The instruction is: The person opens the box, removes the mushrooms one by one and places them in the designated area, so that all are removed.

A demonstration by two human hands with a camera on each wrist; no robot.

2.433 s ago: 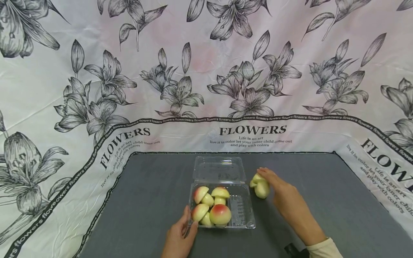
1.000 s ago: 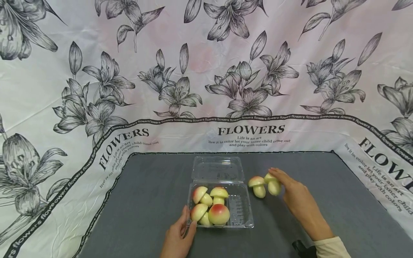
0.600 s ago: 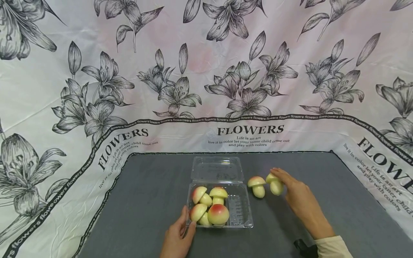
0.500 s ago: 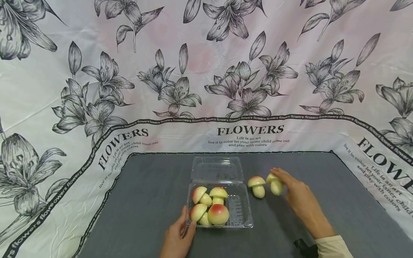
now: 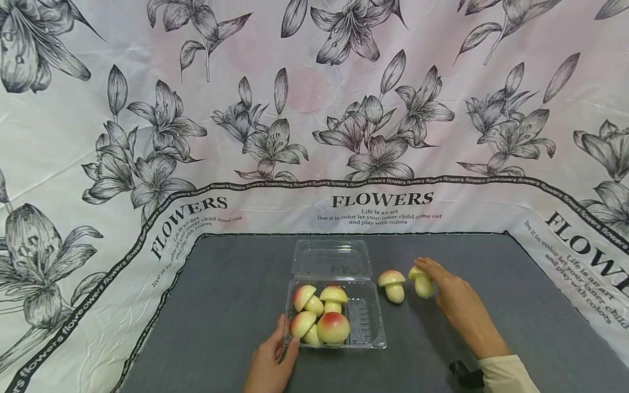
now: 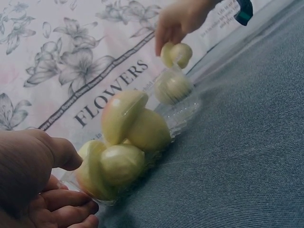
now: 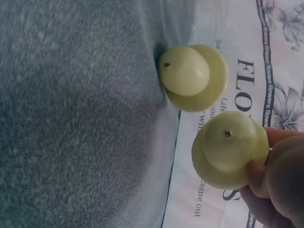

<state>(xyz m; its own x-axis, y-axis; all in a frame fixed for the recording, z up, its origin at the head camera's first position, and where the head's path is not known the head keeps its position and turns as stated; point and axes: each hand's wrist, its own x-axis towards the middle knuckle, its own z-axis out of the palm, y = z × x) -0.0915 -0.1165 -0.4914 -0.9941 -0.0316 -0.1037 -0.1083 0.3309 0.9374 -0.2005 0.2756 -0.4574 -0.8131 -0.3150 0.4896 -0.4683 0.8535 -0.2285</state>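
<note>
We see right hand point(image 5: 456, 301), fingers clamped on mushroom-shaped piece point(image 5: 424, 286), right of clear clamshell box point(image 5: 365, 323), cap partly hidden; worktop point(image 5: 236, 295) contact unclear to us; left hand point(image 5: 271, 357), forearm cut off, pinches box's edge.

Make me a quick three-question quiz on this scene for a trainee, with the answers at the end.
1. How many pale-yellow, red-blushed mushroom-shaped pieces lie inside the clear plastic box?
2. True or false: the box's see-through lid stands open.
3. Fill in: outside the box, the piece farther from it is held by the person's ____ hand.

Key:
1. Four.
2. True.
3. Right; the bare right hand pinches it.
</note>
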